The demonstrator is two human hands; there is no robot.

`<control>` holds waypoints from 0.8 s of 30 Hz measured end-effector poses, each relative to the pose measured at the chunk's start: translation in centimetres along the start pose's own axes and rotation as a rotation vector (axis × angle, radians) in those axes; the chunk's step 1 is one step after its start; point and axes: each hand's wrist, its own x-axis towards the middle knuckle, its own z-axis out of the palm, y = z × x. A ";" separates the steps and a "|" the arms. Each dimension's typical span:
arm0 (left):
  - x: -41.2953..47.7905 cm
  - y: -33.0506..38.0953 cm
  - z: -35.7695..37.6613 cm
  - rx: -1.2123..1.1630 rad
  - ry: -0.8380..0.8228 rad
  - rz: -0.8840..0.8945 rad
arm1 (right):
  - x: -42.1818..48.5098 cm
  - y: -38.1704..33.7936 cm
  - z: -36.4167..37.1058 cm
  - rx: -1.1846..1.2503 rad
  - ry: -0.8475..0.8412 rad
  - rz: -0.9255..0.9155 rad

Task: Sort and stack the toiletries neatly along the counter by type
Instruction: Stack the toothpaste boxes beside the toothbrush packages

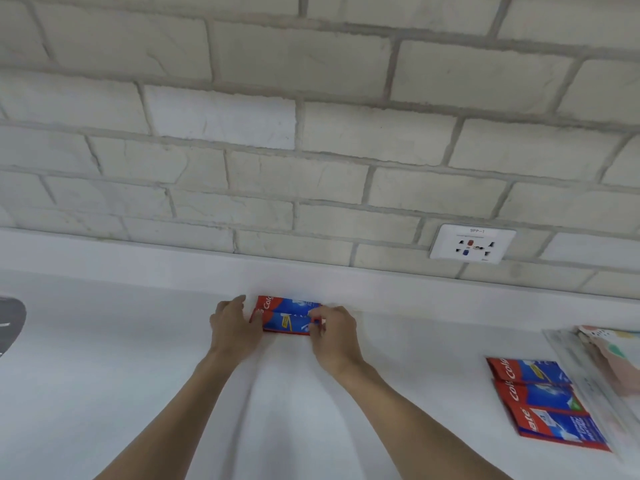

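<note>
Stacked toothpaste boxes [287, 315] at worktop [104, 375] back edge, long axis left-right. Left hand [235, 323] clasping left end, right hand [334, 329] pinching right end: grip closed both sides. Loose toothpaste boxes [543, 403] well right, nearer right hand.

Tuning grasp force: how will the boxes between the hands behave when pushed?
Boxes look flat and straight-edged: probably stiff, sliding rather than rolling. Left hand and right hand touch only the ends, so likely light.
</note>
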 end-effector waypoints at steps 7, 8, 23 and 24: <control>-5.0 2.4 1.3 -0.086 0.143 0.176 | -4.0 1.8 -3.7 0.144 0.051 0.018; -5.9 3.0 1.8 -0.097 0.127 0.206 | -4.6 2.1 -4.7 0.156 0.061 0.028; -18.7 13.8 11.5 -0.149 -0.197 0.364 | -12.7 11.7 -21.6 0.088 0.249 0.162; -19.1 14.3 12.3 -0.139 -0.232 0.364 | -12.9 12.6 -22.6 0.073 0.261 0.184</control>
